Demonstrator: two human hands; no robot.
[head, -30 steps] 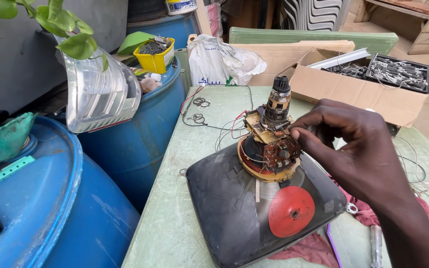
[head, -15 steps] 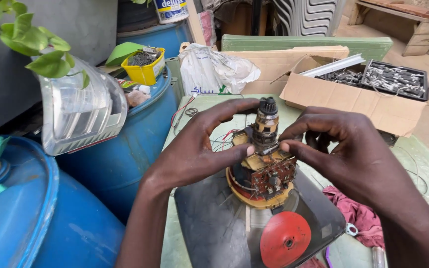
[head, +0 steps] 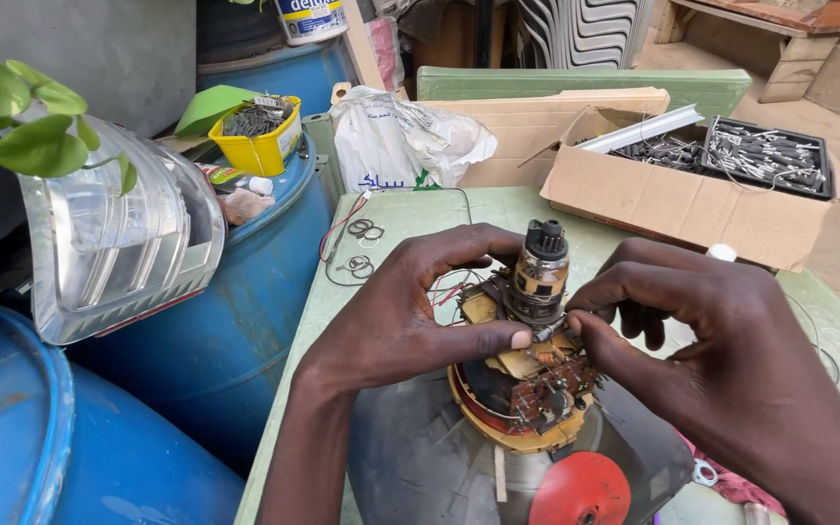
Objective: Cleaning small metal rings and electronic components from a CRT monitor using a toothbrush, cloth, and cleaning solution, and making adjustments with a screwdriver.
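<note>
A picture tube, dark grey and lying face down on the green table, is taken as the reference for all positions. At its upright neck, a deflection yoke assembly of copper windings and a small circuit board is seated around the glass.

The left hand is closed about the left side of the yoke assembly, the thumb laid across its front and pressed against the base of the neck. The right hand is closed from the right, with thumb and forefinger pinched together at the same point. Whether a small part or wire is gripped between those fingertips cannot be determined, as the contact point is masked by the fingers.

A red disc is noted on the tube's funnel, just below the yoke. Behind the tube, a cardboard box of metal parts and a white plastic bag are set on the table. To the tube's left, a blue drum and a clear headlamp lens are present.

It is judged that the neck should be treated as fragile: side loads are to be avoided, the assembly is to be steadied by the left hand, and only fine fingertip force is to be applied by the right. Loose red wires beyond the tube should be kept from snagging.
</note>
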